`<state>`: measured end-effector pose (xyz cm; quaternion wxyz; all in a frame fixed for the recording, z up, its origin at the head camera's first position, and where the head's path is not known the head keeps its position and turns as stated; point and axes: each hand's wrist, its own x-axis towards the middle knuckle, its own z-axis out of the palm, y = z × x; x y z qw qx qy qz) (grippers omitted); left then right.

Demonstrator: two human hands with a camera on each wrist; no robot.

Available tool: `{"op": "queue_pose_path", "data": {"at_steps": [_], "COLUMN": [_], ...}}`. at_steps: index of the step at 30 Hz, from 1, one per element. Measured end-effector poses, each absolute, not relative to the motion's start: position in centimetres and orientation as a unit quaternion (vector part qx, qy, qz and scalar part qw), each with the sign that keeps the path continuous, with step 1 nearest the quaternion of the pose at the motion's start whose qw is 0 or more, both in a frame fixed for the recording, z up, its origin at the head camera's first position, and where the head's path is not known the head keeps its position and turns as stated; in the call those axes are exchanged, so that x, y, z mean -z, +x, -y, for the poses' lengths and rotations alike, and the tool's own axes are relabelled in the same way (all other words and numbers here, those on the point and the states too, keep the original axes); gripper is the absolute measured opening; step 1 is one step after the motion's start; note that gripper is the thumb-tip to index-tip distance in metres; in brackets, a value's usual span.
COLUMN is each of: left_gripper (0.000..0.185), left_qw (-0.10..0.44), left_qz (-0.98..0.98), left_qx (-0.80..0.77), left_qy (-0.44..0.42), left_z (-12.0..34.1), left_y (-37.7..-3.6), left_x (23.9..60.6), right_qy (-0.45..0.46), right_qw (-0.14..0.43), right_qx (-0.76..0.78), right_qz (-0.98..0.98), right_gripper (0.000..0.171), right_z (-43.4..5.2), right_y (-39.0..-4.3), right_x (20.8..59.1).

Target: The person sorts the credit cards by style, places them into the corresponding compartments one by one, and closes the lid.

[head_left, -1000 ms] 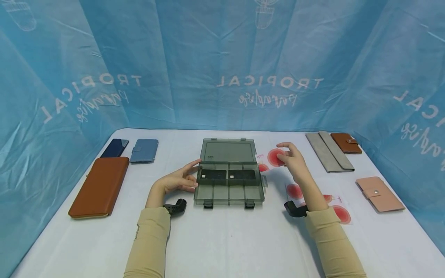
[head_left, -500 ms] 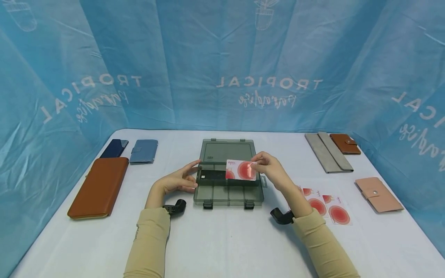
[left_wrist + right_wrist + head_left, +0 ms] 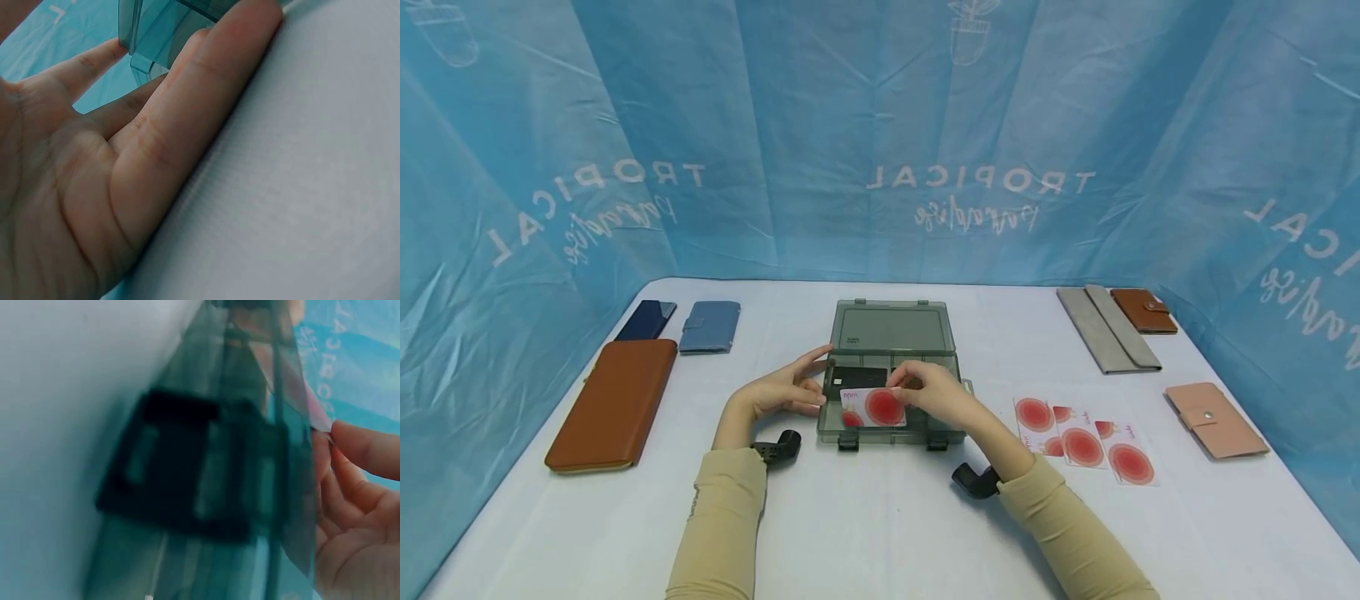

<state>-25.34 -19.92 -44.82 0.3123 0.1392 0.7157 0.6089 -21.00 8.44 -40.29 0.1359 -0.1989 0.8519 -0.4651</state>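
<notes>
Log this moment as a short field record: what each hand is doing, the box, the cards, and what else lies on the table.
left hand: straight fingers rest against the box's left side
right hand: pinches a card over the box's front compartments
box: grey, see-through, lid open and lying back
in box: dark card in the rear left compartment
spare cards: three, overlapping, right of the box
left of table: brown wallet, two blue wallets
right of table: grey pouch, small brown wallet, pink wallet
</notes>
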Motion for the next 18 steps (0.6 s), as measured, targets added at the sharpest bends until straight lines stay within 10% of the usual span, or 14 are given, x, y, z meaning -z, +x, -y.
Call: {"op": "queue_pose_path", "data": {"at_steps": [18], "left_gripper": [0.092], "left_qw": [0.304], "left_qz": [-0.729], "left_qx": [-0.598], "left_qy": [0.134], "left_z": [19.9], "left_y": [-25.2], "left_x": [44.7], "right_qy": [-0.251], "right_qw": [0.107], "right_qx": [0.358], "right_qz": [-0.893], "right_gripper": [0.018], "right_z": [-7.1], "right_y": [-20.1], "right_x": [41.3]}}
